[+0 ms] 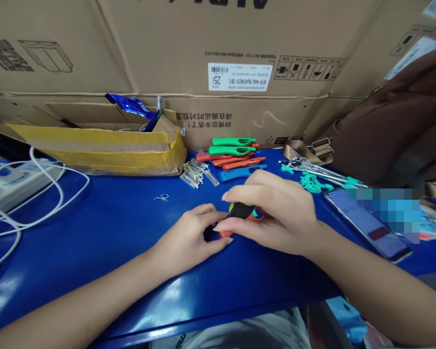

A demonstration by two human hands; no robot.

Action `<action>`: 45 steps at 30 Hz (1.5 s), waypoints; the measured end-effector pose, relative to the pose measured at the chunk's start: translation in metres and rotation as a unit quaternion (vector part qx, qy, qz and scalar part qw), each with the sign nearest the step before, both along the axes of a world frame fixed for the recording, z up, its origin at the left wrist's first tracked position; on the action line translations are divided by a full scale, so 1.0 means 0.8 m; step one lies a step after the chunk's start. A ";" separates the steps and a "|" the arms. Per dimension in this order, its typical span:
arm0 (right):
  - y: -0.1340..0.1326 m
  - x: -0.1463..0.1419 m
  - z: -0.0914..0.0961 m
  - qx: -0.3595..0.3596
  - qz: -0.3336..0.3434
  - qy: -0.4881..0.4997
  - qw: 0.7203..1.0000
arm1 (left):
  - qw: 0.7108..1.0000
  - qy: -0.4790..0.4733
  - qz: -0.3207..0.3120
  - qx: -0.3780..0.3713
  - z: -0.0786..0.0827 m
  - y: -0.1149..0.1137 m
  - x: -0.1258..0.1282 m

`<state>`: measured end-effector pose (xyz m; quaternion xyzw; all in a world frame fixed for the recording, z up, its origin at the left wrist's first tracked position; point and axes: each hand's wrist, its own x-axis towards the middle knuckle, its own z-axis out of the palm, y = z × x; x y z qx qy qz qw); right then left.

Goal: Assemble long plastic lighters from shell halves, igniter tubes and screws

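Note:
My left hand (192,235) pinches an orange plastic casing (225,233) down on the blue table, fingertips and thumb on either side of it. Above the casing, my right hand (281,213) grips the black and yellow handle of what looks like a screwdriver (241,210). Its tip is hidden by my fingers, so contact with the casing cannot be made out. A bit of teal shows under my right fingers. Small screws (162,198) lie loose beyond my left hand. Past both hands are a blue casing (242,173), green casings (229,150) and more orange ones.
Clear plastic parts (194,173) lie by a yellow-taped box (131,154). Teal pieces (314,184) and thin metal rods (327,172) sit near a phone (366,225) at right. White cables (60,194) loop at left. A large carton (160,53) stands behind; a brown bag (388,121) leans at right.

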<state>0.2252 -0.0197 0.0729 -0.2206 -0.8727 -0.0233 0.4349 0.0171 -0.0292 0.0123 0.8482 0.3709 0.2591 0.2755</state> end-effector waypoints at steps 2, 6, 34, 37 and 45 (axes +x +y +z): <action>0.000 0.001 0.001 -0.021 0.032 -0.008 0.999 | 1.000 -0.004 -0.002 0.004 0.000 0.000 0.000; 0.001 0.005 0.002 -0.135 0.109 -0.028 0.984 | 1.000 -0.001 0.005 0.015 -0.004 0.001 -0.001; 0.043 0.078 0.042 -0.274 -0.127 0.123 0.945 | 0.964 0.244 0.028 0.104 0.037 0.003 -0.023; 0.066 0.103 0.020 -0.375 -0.125 0.060 0.916 | 0.975 0.201 0.017 0.089 0.020 0.005 -0.015; 0.096 0.126 -0.019 -0.320 -0.152 -0.230 0.906 | 0.980 0.170 -0.014 0.101 0.008 0.014 -0.015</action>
